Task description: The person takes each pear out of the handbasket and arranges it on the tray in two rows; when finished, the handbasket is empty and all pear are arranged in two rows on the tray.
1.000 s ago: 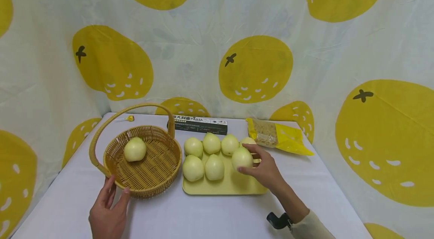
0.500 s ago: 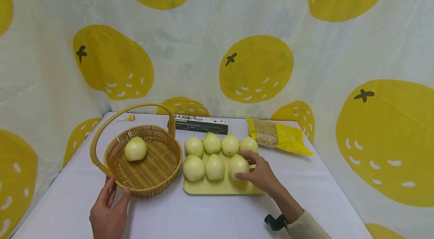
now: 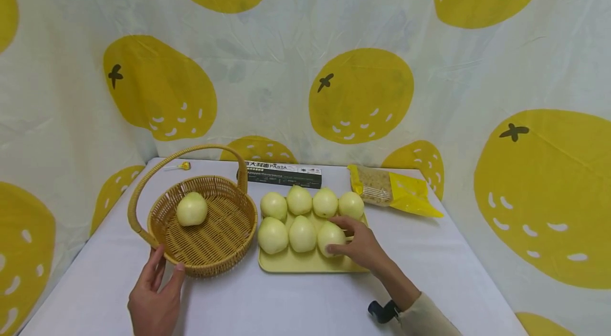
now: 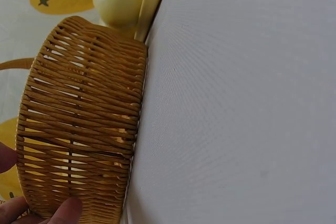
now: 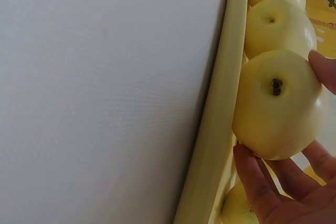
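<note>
My right hand point(image 3: 358, 243) holds a pale yellow pear point(image 5: 278, 103), thumb on one side and fingers on the other. This pear is at the front right of a cream tray point(image 3: 315, 264), beside two more pears in the front row; several pears point(image 3: 299, 200) stand behind. To the left, a round wicker basket point(image 3: 210, 246) with a tall arched handle has one pear point(image 3: 192, 209) inside. My left hand point(image 3: 155, 293) grips the basket's near left edge; in the left wrist view, fingertips point(image 4: 68, 211) touch its woven wall.
Behind the tray lies a dark pasta box point(image 3: 281, 176). A yellow bag of dry food point(image 3: 393, 190) is at the back right. A small yellow-headed lollipop point(image 3: 183, 166) lies behind the basket. White cloth covers the table point(image 3: 229, 309), and a patterned curtain point(image 3: 267, 76) stands behind it.
My right hand has moved left and down with the pear, bringing it beside the other two in the tray's front row. My left hand stays at the basket.
</note>
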The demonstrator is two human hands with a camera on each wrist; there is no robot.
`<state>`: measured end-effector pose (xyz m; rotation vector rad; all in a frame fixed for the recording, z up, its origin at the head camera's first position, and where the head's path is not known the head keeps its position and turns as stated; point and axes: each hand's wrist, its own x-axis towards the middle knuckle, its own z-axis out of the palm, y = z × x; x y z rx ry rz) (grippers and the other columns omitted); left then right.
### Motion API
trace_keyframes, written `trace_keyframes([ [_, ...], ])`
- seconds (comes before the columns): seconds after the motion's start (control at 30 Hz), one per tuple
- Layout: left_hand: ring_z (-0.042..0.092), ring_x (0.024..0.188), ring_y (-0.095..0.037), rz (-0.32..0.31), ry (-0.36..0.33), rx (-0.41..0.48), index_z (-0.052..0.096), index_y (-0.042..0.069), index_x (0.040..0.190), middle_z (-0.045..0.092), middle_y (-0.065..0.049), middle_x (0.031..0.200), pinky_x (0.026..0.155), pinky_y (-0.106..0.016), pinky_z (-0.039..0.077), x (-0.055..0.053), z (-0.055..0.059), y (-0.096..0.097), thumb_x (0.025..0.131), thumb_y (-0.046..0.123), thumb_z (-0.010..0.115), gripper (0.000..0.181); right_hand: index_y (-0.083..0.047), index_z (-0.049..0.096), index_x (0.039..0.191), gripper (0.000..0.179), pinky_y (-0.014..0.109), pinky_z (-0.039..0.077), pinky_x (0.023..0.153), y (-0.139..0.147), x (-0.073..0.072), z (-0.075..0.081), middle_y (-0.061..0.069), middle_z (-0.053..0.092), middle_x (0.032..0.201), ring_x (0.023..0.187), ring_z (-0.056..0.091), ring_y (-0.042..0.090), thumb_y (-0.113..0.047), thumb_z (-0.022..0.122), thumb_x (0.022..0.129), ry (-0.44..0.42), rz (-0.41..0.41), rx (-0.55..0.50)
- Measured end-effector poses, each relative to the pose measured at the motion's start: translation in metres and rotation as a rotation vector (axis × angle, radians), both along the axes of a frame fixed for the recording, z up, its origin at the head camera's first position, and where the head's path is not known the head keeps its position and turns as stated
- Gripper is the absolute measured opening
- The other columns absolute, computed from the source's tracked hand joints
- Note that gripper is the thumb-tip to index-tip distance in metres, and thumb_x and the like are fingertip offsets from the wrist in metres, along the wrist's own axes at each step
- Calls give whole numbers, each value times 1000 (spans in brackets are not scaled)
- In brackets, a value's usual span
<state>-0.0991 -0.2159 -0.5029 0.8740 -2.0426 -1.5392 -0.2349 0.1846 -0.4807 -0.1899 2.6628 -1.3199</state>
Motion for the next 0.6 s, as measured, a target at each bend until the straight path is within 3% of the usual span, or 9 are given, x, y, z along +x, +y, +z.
trace_keyframes([
  [0.3,43,154,-33,2,0,8,46,23,161,30,3,172,90,1,48,0,1,1,102,22,71,64,-26,66,143,70,51,59,104,5,-3,-5,-3,67,143,125,65,26,-34,95,80,-4,9,-37],
  [0.6,43,155,-31,6,-17,-4,46,25,161,30,4,172,99,-9,50,0,0,0,103,22,70,64,-28,67,141,69,46,58,104,8,2,-3,-2,68,142,126,64,27,-33,96,79,-26,0,-64],
])
